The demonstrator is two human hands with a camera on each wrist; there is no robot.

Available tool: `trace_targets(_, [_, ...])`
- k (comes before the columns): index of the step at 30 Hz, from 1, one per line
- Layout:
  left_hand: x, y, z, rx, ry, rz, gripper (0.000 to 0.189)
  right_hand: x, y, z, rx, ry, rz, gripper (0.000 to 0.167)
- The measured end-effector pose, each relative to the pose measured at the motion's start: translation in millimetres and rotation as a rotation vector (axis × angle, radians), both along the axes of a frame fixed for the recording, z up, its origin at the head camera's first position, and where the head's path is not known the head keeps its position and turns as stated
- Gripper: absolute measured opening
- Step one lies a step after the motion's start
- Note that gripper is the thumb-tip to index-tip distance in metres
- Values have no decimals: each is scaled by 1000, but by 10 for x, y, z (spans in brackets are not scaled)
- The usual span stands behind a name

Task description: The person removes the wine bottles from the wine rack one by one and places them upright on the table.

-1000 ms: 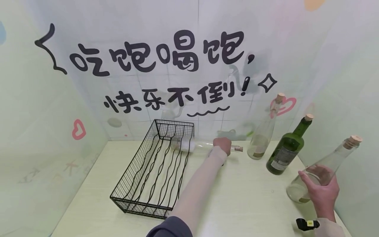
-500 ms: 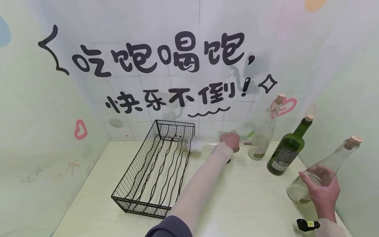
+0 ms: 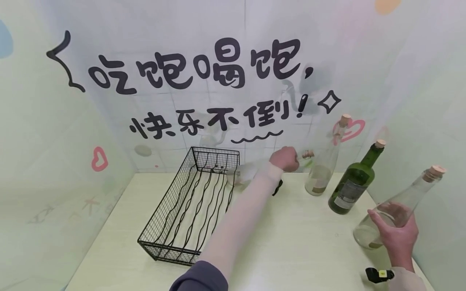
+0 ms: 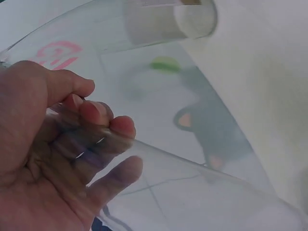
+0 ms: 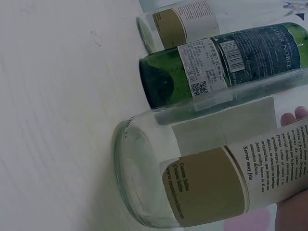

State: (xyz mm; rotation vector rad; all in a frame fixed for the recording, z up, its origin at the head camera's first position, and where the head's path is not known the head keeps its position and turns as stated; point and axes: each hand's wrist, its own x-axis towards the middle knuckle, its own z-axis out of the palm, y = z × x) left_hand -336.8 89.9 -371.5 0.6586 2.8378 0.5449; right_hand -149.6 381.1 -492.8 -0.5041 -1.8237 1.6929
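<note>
My left hand grips the neck of a corked clear glass bottle, held slanting with its neck to the right and its base overlapping the far right corner of the black wire rack. In the left wrist view the fingers curl round the clear neck. At the far right my right hand is wrapped round another corked clear bottle, which stands on the table. Its tan and white label shows in the right wrist view, where fingertips appear behind the glass.
A green corked bottle and a third clear corked bottle stand between my hands, on the right of the pale table. The back wall with black lettering rises close behind, and another wall borders the right.
My left hand first moved right along the table, then rose toward the back wall with the bottle. The bottle's base shifted right and its neck tipped up. My right hand stayed put.
</note>
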Motion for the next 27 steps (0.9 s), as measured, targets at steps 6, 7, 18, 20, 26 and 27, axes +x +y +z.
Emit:
trace_targets(6, [-77, -198, 200, 219, -36, 4, 42, -22, -2, 29, -20, -21, 17, 60])
trace_targets(7, [-75, -235, 226, 255, -37, 13, 39, -23, 0, 30, -32, -26, 23, 61])
trace_targets(18, [-45, -591, 449, 576, -30, 78, 28, 59, 71, 47, -60, -19, 152, 62])
trace_targets(20, [-34, -654, 489, 624, -39, 94, 28, 87, 78, 52, -14, -36, 160, 65])
trace_targets(26, [5, -837, 609, 698, -71, 158, 29, 169, 56, 160, 189, -175, 59, 84])
trace_targets(27, [19, -869, 628, 705, -75, 165, 30, 177, 49, 191, 199, -167, 43, 87])
